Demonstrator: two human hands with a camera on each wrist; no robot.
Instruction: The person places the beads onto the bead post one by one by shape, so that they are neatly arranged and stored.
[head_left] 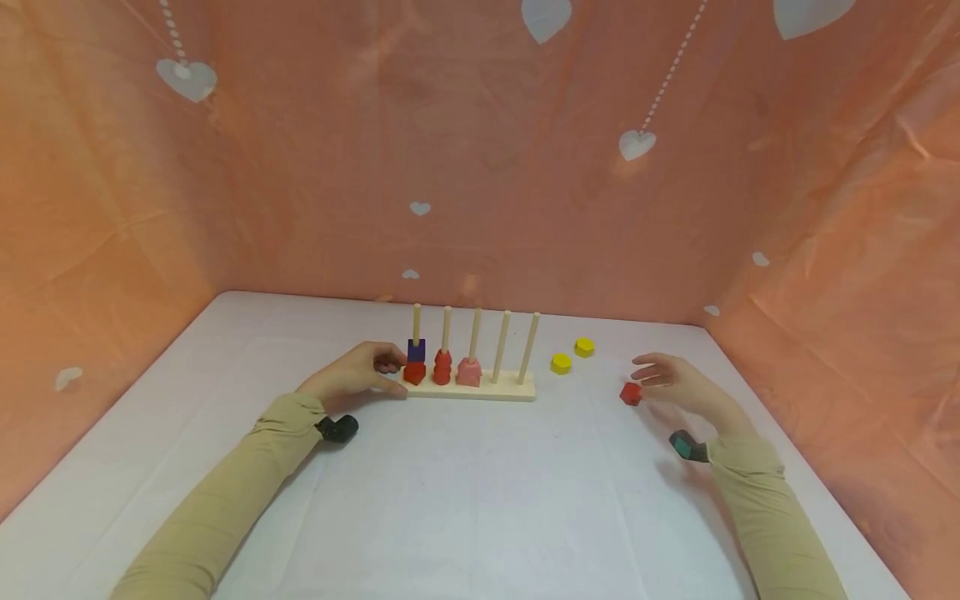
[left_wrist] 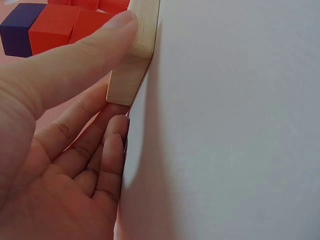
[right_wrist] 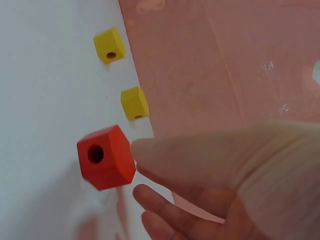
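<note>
In the head view, a wooden peg stand (head_left: 468, 392) with upright pegs lies at mid-table. My left hand (head_left: 357, 371) grips the stand's left end, its thumb (left_wrist: 112, 37) along the near edge and fingers behind. The leftmost peg holds red beads (head_left: 415, 373) beneath a dark blue bead (head_left: 416, 350). Rounded red beads (head_left: 442, 367) fill the second peg's lower part, and pink beads (head_left: 469, 372) the third's. At the right, my right hand (head_left: 675, 383) hovers with relaxed fingers by a loose red bead (right_wrist: 105, 157). Its thumb tip appears beside that bead; contact is unclear.
Two yellow six-sided beads (head_left: 561, 363) (head_left: 584, 347) lie between the stand and my right hand. The two rightmost pegs (head_left: 528, 350) carry no beads. A white cloth (head_left: 480, 500) covers the table, with orange curtains (head_left: 480, 167) behind and at the sides.
</note>
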